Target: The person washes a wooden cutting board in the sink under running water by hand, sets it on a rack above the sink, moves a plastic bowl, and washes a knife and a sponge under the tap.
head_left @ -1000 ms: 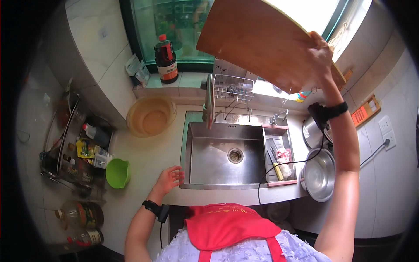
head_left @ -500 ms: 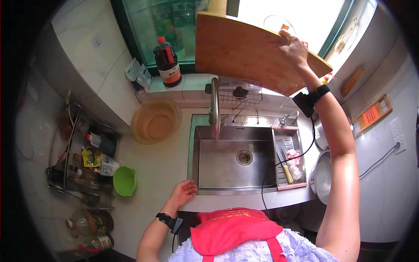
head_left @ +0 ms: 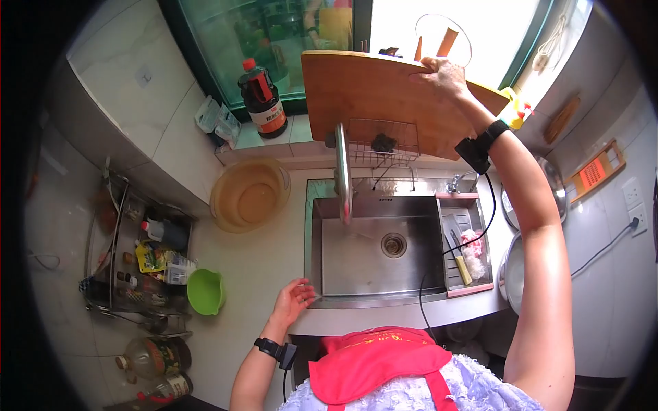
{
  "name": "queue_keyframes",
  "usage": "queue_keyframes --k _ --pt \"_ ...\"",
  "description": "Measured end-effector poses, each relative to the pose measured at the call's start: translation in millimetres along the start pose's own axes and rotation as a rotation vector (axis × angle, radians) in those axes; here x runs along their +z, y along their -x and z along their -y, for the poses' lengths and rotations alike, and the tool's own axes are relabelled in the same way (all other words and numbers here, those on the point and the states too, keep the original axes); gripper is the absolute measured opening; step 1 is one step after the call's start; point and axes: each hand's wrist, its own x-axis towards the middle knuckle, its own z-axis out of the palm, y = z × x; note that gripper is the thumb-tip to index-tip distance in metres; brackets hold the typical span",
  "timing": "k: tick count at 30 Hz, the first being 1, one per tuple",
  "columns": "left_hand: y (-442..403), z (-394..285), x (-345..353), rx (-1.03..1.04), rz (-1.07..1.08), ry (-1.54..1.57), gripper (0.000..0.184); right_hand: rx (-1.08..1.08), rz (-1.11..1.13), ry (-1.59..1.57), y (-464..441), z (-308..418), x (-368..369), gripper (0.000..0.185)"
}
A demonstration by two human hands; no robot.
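Observation:
A large wooden cutting board (head_left: 384, 96) stands on edge at the window sill behind the sink. My right hand (head_left: 445, 77) is closed over its top edge, fingers at the far side partly hidden. Below it, a wire rack (head_left: 404, 140) holding a dark scrubber (head_left: 383, 143) sits behind the tap (head_left: 342, 171). My left hand (head_left: 295, 299) is by the front left corner of the steel sink (head_left: 356, 267), fingers apart and holding nothing.
A side tray (head_left: 452, 212) holds a knife (head_left: 460, 264) and crumpled pink-and-white plastic. On the left are a tan basin (head_left: 226, 198), a green bowl (head_left: 205, 292) and a rack of bottles. A soy sauce bottle (head_left: 262, 103) stands on the sill. A cable crosses the sink's right side.
My right hand has lowered the cutting board towards the sill, and the board is now more level. Handles behind it have come into view. My left hand stays by the sink corner.

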Motion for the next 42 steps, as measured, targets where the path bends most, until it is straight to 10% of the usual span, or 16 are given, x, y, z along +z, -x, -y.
queue_keyframes --k 27,42 --pt "-28.6 -5.3 44.9 -0.042 0.069 -0.005 0.032 0.006 0.207 0.002 -14.9 -25.1 23.7 0.059" --pt "-54.7 -52.5 95.4 0.022 0.179 -0.219 0.031 -0.152 0.227 -0.178 1.1 -59.4 89.5 0.029"
